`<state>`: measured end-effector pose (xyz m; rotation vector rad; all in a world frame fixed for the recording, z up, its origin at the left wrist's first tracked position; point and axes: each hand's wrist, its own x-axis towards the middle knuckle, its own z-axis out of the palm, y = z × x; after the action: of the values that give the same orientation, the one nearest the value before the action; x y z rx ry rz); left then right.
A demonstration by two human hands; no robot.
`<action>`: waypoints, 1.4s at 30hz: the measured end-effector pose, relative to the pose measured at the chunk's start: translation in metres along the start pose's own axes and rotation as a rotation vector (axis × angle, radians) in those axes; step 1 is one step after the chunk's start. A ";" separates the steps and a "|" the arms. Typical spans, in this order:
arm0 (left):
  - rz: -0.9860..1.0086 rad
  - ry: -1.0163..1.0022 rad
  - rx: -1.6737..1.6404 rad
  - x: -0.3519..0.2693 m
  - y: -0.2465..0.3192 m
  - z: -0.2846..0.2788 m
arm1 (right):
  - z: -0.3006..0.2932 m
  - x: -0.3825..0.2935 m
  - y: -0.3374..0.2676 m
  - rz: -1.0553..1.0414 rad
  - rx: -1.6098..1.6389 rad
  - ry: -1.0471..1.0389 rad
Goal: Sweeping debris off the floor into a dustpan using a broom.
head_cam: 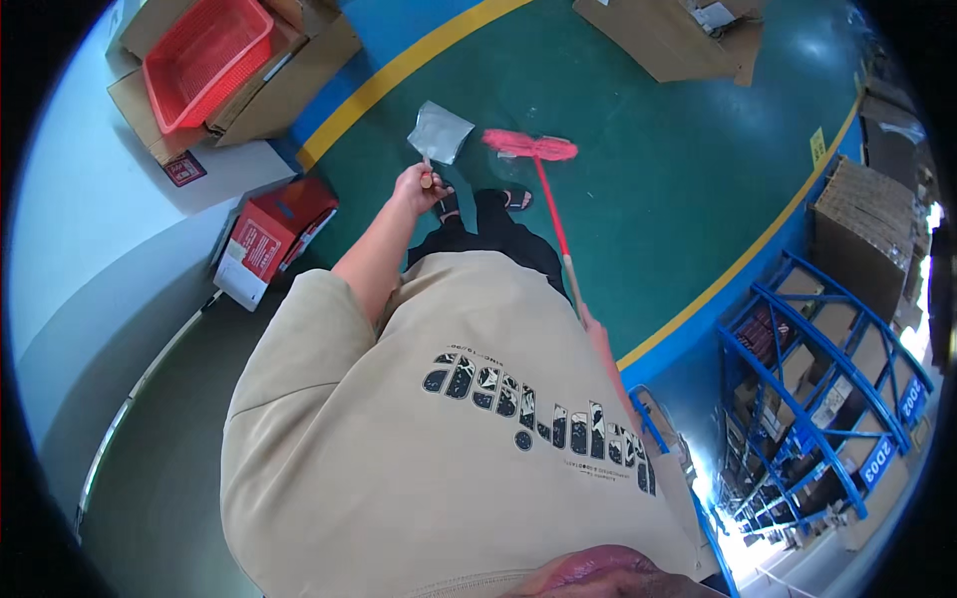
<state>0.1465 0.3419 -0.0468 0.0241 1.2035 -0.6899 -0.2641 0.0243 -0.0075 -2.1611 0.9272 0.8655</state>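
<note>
My left hand (pixel 421 188) grips the wooden handle of a metal dustpan (pixel 441 133), whose flat grey pan is out ahead over the green floor. My right hand (pixel 591 320) is around the pale shaft of a broom (pixel 552 205), low at my right side and partly hidden by my shirt. The lower part of that shaft is red. At its end, the pink broom head (pixel 532 145) rests on the floor to the right of the dustpan, apart from it. Small specks of debris (pixel 532 112) lie near the bristles.
A red plastic basket (pixel 209 63) sits in an open cardboard box at upper left. Below it is a red and white carton (pixel 273 239). Another open cardboard box (pixel 665 41) stands ahead. Blue racking (pixel 830 359) with cartons is at right. Yellow lines (pixel 404 71) edge the green floor.
</note>
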 end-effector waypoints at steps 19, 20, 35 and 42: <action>0.190 -0.078 -0.148 -0.046 0.027 -0.069 | -0.135 0.271 -0.214 0.041 0.437 0.016; 0.197 -0.076 -0.150 -0.047 0.024 -0.068 | -0.142 0.288 -0.211 0.021 0.405 0.006; 0.086 -0.028 -0.007 -0.012 0.002 -0.025 | -0.014 0.120 -0.041 -0.101 0.021 0.070; 0.075 -0.050 -0.009 -0.002 0.018 -0.030 | -0.027 0.055 0.016 -0.129 -0.127 0.082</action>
<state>0.1293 0.3682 -0.0624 0.0440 1.1522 -0.6165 -0.2384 -0.0244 -0.0375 -2.3525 0.7806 0.7968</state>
